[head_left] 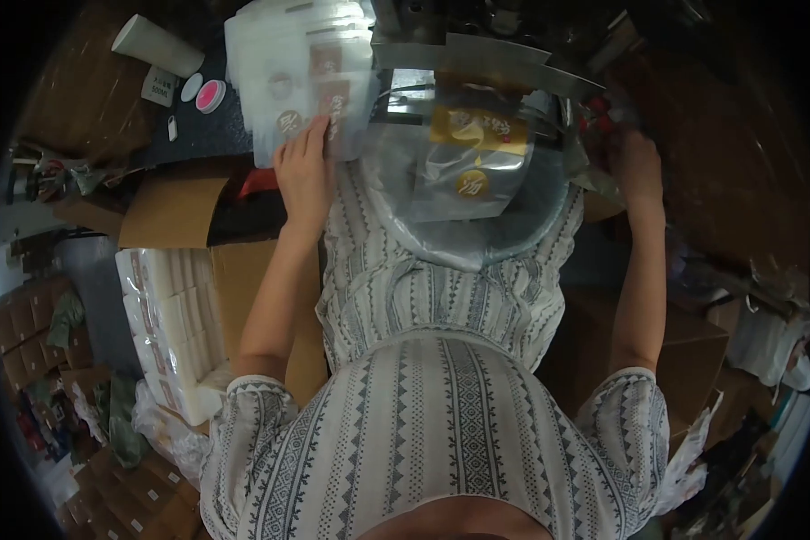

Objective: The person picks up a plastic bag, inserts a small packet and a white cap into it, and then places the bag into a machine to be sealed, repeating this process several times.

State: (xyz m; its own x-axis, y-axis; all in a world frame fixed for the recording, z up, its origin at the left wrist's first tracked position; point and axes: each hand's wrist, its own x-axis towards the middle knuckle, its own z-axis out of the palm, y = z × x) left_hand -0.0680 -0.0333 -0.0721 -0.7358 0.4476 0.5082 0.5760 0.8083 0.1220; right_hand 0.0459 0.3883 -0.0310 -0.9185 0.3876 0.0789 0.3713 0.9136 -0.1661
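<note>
A stack of clear printed pouches [283,85] lies on the dark table at upper left. My left hand [304,166] rests on its lower edge, fingers stretched over the top pouch. One pouch with a gold band [475,166] hangs below the metal machine [495,56], above a round basin lined with clear plastic [396,216] at my lap. To the machine's right, my right hand [637,171] reaches toward some small red things [596,117]. Its fingertips are dark and partly hidden, so whether it holds anything does not show.
A white cup [157,45] lies tipped beside a pink-topped round tin [211,96] at upper left. An open cardboard box [175,202] and wrapped stacks of white packs [175,328] stand left of me. Another carton [675,351] is at my right. Several small boxes [135,495] fill the lower left.
</note>
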